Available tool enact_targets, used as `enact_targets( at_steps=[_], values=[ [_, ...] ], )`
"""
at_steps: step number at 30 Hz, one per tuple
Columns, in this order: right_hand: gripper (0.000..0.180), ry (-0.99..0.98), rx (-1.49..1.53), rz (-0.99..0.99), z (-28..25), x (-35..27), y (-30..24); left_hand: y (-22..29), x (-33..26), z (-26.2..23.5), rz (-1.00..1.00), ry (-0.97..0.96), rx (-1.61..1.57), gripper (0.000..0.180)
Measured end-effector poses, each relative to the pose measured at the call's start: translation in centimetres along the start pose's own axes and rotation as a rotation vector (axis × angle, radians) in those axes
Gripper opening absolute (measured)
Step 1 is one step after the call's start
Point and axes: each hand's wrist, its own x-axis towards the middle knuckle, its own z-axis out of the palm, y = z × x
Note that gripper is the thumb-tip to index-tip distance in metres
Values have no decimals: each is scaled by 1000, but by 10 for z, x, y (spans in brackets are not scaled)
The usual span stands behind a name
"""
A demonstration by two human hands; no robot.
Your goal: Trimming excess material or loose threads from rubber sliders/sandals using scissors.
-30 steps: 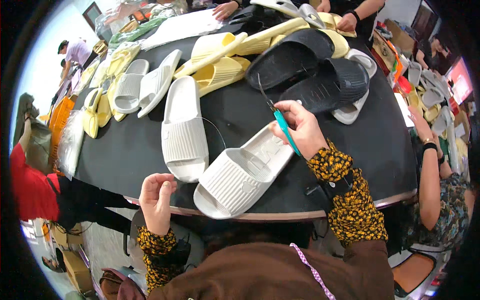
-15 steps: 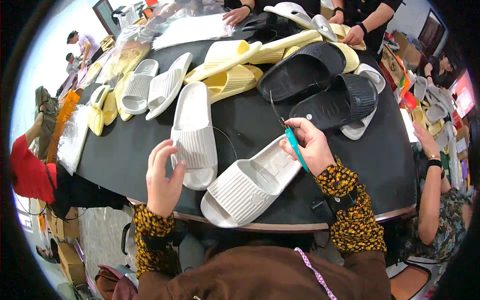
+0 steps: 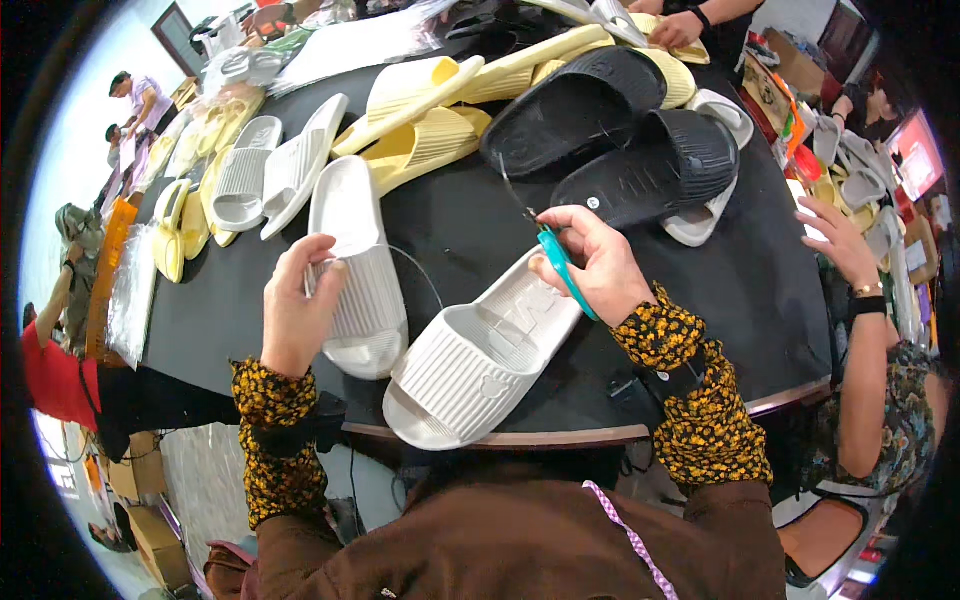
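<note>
We had a pair of white slippers in front of us on the black table [image 3: 450, 215], near the middle of its near edge. The left white slipper [image 3: 365, 285] lay with its heel toward the far edge; the right white slipper [image 3: 470, 375] lay slanted, its toe right at the near edge and its heel toward the far right. A thin clear thread [image 3: 420, 272] arched between their straps.

Our left hand [image 3: 300, 300] was at the left side of the left slipper's strap, thumb and forefinger apart with a gap between them; we could not tell whether they touched the thread. Our right hand [image 3: 592, 262] was clamped on a teal-handled tool [image 3: 556, 257], just over the right slipper's heel, and the tool's narrow end pointed toward the far edge.

Beyond our right hand, two black slippers [image 3: 640, 175] lay over another white slipper [image 3: 695, 225]. Yellow slippers [image 3: 415, 150] were heaped past the left slipper's heel, and a grey slipper [image 3: 245, 180] lay toward the table's left edge. Clear plastic wrapping [image 3: 130, 300] hung by that edge. A co-worker's hands [image 3: 680, 30] were at the far edge, another's hand [image 3: 840, 240] by the right edge.
</note>
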Motion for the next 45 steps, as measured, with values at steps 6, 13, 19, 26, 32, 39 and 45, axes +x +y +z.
enact_targets(
  at_steps=[6, 13, 19, 26, 32, 39, 45],
  values=[
    [39, 1, 1, -36, 4, 2, -1, 8, -1, -4, -52, -51, -227, 19],
    [38, 25, -23, -60, 5, 8, 2, 15, 5, -5, -8, -7, -260, 13],
    [36, 141, -246, -369, -6, 3, 10, 19, 8, 2, 168, -214, 5, 3],
    [31, 148, -203, -403, 8, 1, 13, 72, -14, -7, 339, -699, 78, 30],
    [28, 155, -152, -474, -2, -1, 13, 107, -1, 3, 266, -1013, 194, 33],
    [37, 127, -118, -372, -3, 5, 10, 113, 6, 5, 424, -1018, 229, 31],
    [36, 215, -55, -430, -2, 15, 15, 107, 5, -4, 501, -945, 357, 22]
  ],
)
